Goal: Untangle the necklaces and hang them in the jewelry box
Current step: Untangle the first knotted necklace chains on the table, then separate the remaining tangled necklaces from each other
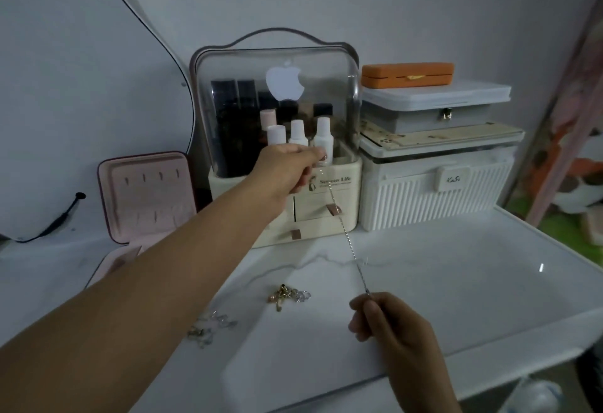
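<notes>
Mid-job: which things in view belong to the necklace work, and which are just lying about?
Job: silver chain stretched between left hand and right hand; gold tangle; silvery tangle; open pink jewelry box.
Lying about: cosmetics organizer; white ribbed box; grey case; orange case; black cable.

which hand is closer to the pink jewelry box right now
Left. The left hand is raised to the right of the pink jewelry box, pinching one end of the chain. The right hand holds the other end farther right, low and nearer the camera.
</notes>
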### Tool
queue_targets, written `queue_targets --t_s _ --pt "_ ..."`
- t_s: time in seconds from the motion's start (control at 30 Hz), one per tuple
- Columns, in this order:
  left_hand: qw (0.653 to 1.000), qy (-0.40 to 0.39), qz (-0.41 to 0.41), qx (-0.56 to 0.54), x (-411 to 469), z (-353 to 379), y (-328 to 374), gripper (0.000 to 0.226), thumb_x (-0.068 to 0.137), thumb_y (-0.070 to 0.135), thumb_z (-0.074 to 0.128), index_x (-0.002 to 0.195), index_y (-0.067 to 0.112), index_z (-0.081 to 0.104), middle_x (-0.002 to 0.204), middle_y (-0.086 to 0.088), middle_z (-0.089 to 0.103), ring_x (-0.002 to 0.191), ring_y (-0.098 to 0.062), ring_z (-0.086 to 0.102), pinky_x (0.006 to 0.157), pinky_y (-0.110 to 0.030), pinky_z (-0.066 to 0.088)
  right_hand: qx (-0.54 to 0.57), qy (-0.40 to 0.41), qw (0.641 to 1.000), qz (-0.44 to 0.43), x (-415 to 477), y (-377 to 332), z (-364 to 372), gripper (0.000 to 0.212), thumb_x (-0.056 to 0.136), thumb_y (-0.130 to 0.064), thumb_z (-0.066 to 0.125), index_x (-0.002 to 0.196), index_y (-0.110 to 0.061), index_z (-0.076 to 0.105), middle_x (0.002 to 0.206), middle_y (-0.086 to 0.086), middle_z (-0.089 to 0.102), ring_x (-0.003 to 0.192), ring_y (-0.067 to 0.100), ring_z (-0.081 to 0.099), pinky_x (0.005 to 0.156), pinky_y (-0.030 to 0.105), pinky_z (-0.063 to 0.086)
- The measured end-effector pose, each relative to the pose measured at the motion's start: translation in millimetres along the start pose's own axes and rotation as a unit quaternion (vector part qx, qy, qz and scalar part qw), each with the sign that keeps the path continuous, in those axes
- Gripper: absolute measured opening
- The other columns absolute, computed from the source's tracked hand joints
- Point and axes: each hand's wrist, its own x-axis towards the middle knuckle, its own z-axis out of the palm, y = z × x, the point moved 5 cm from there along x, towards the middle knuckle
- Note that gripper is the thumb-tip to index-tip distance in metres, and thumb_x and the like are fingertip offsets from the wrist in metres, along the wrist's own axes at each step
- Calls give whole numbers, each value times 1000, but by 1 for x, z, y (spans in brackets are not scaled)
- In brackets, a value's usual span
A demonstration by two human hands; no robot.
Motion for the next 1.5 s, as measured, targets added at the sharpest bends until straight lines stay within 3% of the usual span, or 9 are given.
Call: queue_targets --t_s 0.13,0.27,0.43,0.63,0.8,1.0,1.2,1.37,1.5 --pt "996 33 -61 -59 13 -3 -34 11 88 19 65 89 9 69 53 5 58 42 -5 49 44 -17 39 -128 50 987 -88 -16 3 -7 19 83 -29 58 91 -41 70 57 -14 60 52 0 55 56 5 39" --pt "992 43 -55 -103 15 0 -53 11 88 17 64 84 9 69 64 1 70 53 -8 64 49 -17 46 -257 70 949 -168 -23 9 -12 26 85 -35 48 95 -29 72 69 -26 53 64 -7 54 62 -2 37" --pt "997 58 -13 -55 6 6 -80 12 90 11 60 86 6 69 74 -4 73 68 -13 68 61 -22 54 -284 110 928 -214 -34 13 -15 25 86 -29 52 87 -18 74 72 -12 61 64 4 56 58 16 47" --pt "1000 -7 11 16 0 14 -114 13 91 6 57 87 9 69 80 -5 71 70 -11 65 69 -23 52 -313 136 901 -270 -41 16 -17 27 87 -19 52 95 -9 76 72 1 62 71 6 50 68 12 41" --pt "995 -29 10 92 4 17 -132 16 90 7 59 87 19 70 89 -8 72 83 -17 66 79 -26 52 -359 133 877 -291 -37 24 -20 28 87 -15 49 98 -9 75 75 4 61 71 13 48 64 32 40" --pt "987 -66 -8 146 7 21 -138 26 88 12 64 114 15 65 111 -3 68 101 -12 65 97 -31 49 -424 146 844 -294 -38 18 -19 28 83 -13 50 91 -14 77 76 3 63 74 14 45 66 28 26" --pt "970 -83 23 228 5 20 -131 34 88 17 63 122 17 58 111 6 65 98 -7 62 88 -22 47 -431 121 845 -291 -41 19 -18 27 83 -16 51 91 -15 76 81 3 64 78 13 45 70 28 25" --pt "924 -147 103 339 -18 23 -123 38 98 31 47 132 17 52 133 4 55 122 -9 50 98 -18 33 -423 114 862 -255 -49 26 -22 37 83 -25 50 117 -22 64 102 -4 57 91 12 48 77 28 25" --pt "801 -275 166 506 -39 36 -134 67 92 55 18 148 19 27 156 5 23 143 -5 14 112 -23 8 -428 123 862 -241 -63 34 -19 38 93 -43 38 127 -31 49 131 -11 49 124 6 44 101 35 22"
